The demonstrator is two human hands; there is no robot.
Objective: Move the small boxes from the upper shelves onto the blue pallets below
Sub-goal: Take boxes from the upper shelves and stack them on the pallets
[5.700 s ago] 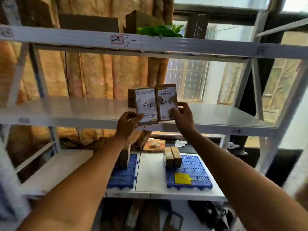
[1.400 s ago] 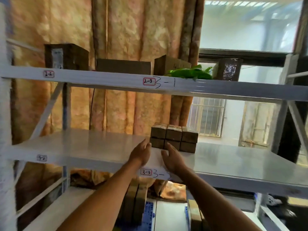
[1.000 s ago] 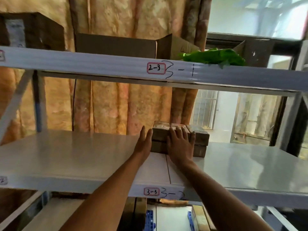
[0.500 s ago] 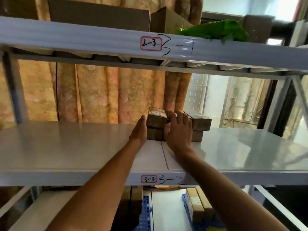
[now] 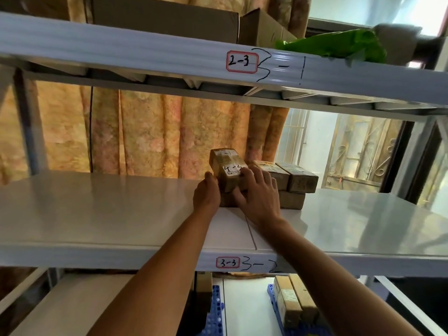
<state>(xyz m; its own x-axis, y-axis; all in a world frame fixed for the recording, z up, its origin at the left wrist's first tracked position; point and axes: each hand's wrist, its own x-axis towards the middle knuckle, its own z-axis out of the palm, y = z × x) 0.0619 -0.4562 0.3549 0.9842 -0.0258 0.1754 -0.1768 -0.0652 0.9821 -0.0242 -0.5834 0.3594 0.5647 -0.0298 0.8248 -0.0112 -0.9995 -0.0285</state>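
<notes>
A stack of small brown boxes (image 5: 294, 179) stands on the middle white shelf (image 5: 121, 214). The top left box (image 5: 226, 166), with a handwritten white label, is tilted up off the stack. My left hand (image 5: 206, 194) presses its left side and my right hand (image 5: 260, 192) holds its right side, fingers spread over the box beside it. Below the shelf, two small boxes (image 5: 294, 301) lie on a blue pallet (image 5: 272, 294) at the right. Another blue pallet (image 5: 215, 311) shows at the left, with dark boxes (image 5: 202, 294) on it, partly hidden by my left arm.
The top shelf beam (image 5: 145, 52), marked 2-3, carries large cardboard boxes (image 5: 164, 18) and a green bag (image 5: 339, 46). The middle beam carries the label 3-3. A patterned curtain (image 5: 157, 134) hangs behind. A barred window (image 5: 358, 151) is at the right.
Both hands reached up to the stack and closed around the top left box. That box has tipped up off the stack. The camera came closer to the shelf.
</notes>
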